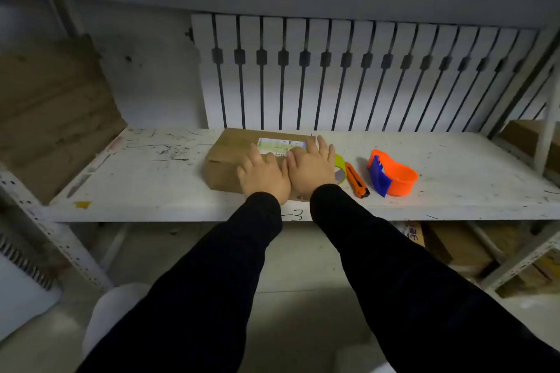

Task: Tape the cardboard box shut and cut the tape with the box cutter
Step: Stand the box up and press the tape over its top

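Both hands, left hand and right hand, are pressing spread flat on the cardboard box, likely closing flaps before reaching toward three o'clock for the tape roll.

One camera only, worn on my head; it looks forward and steeply down along my two dark sleeves to the white shelf at close arm's reach; the wide lens bends the shelf edge and takes in the slatted panel behind and the floor under me; no second view shares the scene.
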The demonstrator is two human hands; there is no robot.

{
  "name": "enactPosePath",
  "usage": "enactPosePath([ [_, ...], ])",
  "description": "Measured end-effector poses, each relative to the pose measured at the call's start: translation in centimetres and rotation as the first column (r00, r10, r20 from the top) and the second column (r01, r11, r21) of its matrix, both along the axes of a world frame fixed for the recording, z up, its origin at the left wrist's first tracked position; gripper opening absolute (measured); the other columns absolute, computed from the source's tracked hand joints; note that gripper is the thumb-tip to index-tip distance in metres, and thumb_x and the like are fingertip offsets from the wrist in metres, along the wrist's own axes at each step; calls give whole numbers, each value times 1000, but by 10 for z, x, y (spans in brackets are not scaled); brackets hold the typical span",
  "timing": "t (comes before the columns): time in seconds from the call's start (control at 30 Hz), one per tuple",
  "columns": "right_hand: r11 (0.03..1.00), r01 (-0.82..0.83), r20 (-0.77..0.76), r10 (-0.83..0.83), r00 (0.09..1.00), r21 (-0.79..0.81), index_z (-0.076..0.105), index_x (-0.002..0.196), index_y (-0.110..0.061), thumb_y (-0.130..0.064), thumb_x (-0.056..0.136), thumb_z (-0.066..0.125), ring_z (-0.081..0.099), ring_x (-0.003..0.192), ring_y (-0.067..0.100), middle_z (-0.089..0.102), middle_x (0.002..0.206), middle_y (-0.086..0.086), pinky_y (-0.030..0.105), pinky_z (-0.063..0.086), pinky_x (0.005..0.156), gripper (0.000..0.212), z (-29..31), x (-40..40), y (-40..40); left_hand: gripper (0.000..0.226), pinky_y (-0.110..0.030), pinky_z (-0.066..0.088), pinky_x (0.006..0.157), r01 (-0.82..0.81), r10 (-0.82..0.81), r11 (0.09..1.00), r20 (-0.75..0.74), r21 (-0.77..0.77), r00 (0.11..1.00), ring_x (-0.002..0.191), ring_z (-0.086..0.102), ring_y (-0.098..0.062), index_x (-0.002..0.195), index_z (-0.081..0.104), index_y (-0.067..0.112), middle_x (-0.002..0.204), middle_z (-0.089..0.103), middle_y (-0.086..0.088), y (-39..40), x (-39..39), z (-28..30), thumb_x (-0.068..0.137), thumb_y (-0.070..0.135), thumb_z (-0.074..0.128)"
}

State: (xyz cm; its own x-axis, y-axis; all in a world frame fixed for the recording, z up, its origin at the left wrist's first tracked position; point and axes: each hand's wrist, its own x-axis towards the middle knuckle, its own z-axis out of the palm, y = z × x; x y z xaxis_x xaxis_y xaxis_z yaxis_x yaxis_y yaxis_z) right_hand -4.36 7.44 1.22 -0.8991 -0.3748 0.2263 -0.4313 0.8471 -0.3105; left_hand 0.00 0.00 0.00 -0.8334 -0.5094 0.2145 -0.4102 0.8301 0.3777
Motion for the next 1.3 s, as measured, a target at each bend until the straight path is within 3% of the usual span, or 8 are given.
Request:
enactPosePath([
  [0.1, 1000, 0, 38, -1, 999, 25, 53, 127, -16, -32, 99, 25, 11, 145, 31, 30, 152, 11, 48, 3, 117, 43, -7, -25, -6, 54, -46, 26, 112, -35, 34, 999, 56, 28, 998, 138, 27, -34, 138, 40, 13, 156, 18, -15, -7, -24, -9, 97, 45, 26],
  [0.27, 997, -73, 139, 70, 988, 14, 54, 122, -12, -30, 98, 28, 45, 124, 31, 53, 134, 13, 42, 36, 104, 39, -29, -72, -17, 48, -50, 25, 112, -13, 5, 997, 113, 70, 994, 142, 18, -35, 142, 32, 28, 156, 16, -12, -18, -63, -28, 97, 44, 26],
  [0.5, 998, -29, 225, 17, 974, 50, 45, 133, -12, -41, 94, 15, 22, 144, 28, 36, 150, 12, 42, 17, 119, 57, -58, -106, -29, 48, -60, 5, 115, 3, -20, 996, 190, 90, 981, 147, 1, -34, 144, 26, 34, 158, 10, -10, -26, -90, -49, 97, 43, 23],
  [0.57, 998, -11, 209, -3, 978, 66, 47, 132, -13, -47, 89, 6, 26, 142, 28, 41, 147, 12, 41, 21, 117, 68, -63, -107, -32, 46, -61, 2, 114, 17, -35, 996, 196, 88, 980, 147, -2, -34, 143, 29, 33, 159, 9, -10, -29, -94, -50, 98, 40, 21],
  [0.8, 997, 13, 239, -30, 971, 71, 60, 113, -12, -26, 94, 32, 57, 106, 29, 60, 118, 13, 40, 51, 89, 37, -36, -101, -35, 45, -59, 4, 116, 109, -121, 992, 220, 68, 968, 147, -3, -34, 144, 29, 34, 159, 6, -10, -50, -92, -43, 99, 38, 23],
  [1.07, 996, 9, 285, -35, 958, 92, 59, 117, -6, -19, 94, 38, 61, 101, 28, 64, 115, 15, 32, 51, 83, 33, -26, -84, -33, 57, -52, 24, 112, 60, -87, 993, 278, 105, 957, 143, 6, -37, 146, 24, 28, 158, 3, -10, -21, -76, -30, 91, 28, 41],
  [1.2, 997, -3, 288, -20, 958, 80, 59, 116, -6, -22, 97, 36, 59, 107, 30, 62, 118, 17, 33, 48, 88, 34, -24, -80, -28, 81, -61, -1, 114, 205, -226, 974, 382, 95, 896, 145, -13, -40, 150, 7, 25, 160, 2, -8, -21, -79, -51, 76, 52, 23],
  [1.3, 991, 11, 245, -44, 968, 132, 59, 116, -8, -26, 97, 35, 60, 104, 27, 63, 116, 13, 32, 48, 84, 35, -24, -78, -30, 81, -57, 5, 116, 225, -245, 969, 369, 97, 897, 145, -10, -40, 149, 15, 25, 159, 9, -8, -25, -72, -44, 74, 53, 31],
])
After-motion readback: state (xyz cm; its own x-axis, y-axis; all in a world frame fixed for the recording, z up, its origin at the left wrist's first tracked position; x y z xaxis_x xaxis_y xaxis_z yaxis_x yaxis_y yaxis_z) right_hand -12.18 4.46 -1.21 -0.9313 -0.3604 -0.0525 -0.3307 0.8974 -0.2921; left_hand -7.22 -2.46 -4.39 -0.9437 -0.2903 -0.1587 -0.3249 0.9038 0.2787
